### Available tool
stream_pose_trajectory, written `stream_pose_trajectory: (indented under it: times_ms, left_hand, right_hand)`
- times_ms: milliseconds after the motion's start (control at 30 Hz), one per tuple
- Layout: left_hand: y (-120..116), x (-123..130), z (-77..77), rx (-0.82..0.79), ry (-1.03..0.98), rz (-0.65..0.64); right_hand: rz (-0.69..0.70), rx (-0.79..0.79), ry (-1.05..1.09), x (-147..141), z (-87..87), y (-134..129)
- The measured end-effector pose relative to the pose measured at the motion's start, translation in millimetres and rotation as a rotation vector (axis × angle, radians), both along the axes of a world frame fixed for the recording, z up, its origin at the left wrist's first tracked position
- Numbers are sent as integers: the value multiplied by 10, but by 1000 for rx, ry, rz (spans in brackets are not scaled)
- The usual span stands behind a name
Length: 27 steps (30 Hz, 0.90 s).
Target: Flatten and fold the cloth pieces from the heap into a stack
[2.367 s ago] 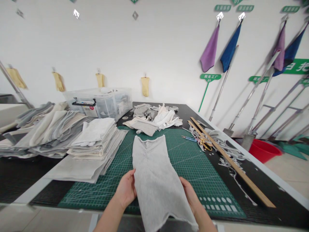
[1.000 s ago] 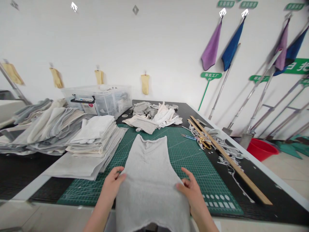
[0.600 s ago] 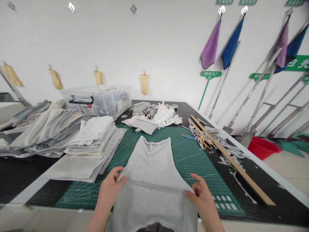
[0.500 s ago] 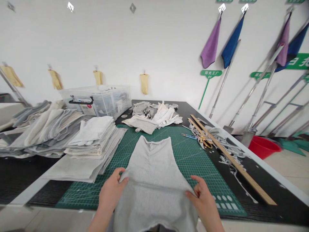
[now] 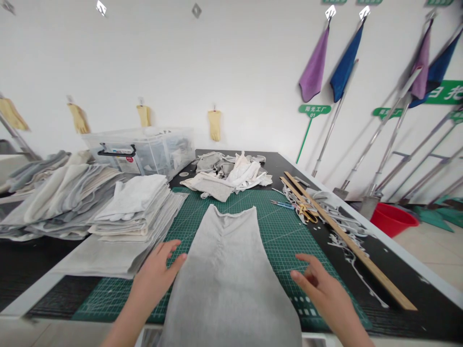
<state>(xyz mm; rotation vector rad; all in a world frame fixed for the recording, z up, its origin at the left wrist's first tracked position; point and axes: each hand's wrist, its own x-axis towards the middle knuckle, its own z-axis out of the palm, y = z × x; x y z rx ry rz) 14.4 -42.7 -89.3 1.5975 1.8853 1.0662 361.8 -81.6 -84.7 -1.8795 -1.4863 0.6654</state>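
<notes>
A grey knit fabric piece [image 5: 231,274] lies lengthwise on the green cutting mat [image 5: 289,231], its narrower far end puckered along the middle. Its near end runs out of view at the bottom. Just off the fabric's left edge is my left hand [image 5: 159,267], thumb and fingers apart, holding nothing. On the other side my right hand [image 5: 321,289] hovers over the mat, also apart from the cloth, thumb and index finger spread and the other fingers curled.
Folded fabric stacks [image 5: 133,212] stand at left, before a clear plastic box [image 5: 144,149]. Scraps [image 5: 231,173] are heaped at the back. On the right lie scissors [image 5: 306,212], a blue-handled tool [image 5: 282,205], wooden strips [image 5: 354,248] and trimmings. A red basin [image 5: 392,219] is beyond the table.
Both hands have let go of the fabric's sides and moved outward. The cloth, stretched between them before, now lies flatter, and the crease across it is gone.
</notes>
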Motion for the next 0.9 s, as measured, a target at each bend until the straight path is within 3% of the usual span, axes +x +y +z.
stream_pose_trajectory:
  times_ms: [67,133,167,233,367,533,700,900]
  left_hand:
    - [185,84,235,47,0,-113]
    - [462,228,426,32,137,-297]
    - [624,315,482,2,254,-345]
    - [949,496,500,-140,488,-372]
    - [1372,776,261,-253,547,-385]
    - [1374,895,-84,-186,533,-378]
    - [1332,887,-190,-149,511,-359]
    - [1465,886,-267,-182,543,-250]
  right_hand:
    - [146,92,5,-100,229,224]
    - [288,148,-106,-298,397,555]
    - [335,145,-203,-421,436,744]
    - [300,55,-385,-671,411,1113]
    - [245,18,-431,-982,89,1587]
    - [257,68,-475,-963,-272,1663]
    - [249,96,-523,-814,-364,1679]
    - [140,89,-569,-693,-442,1769]
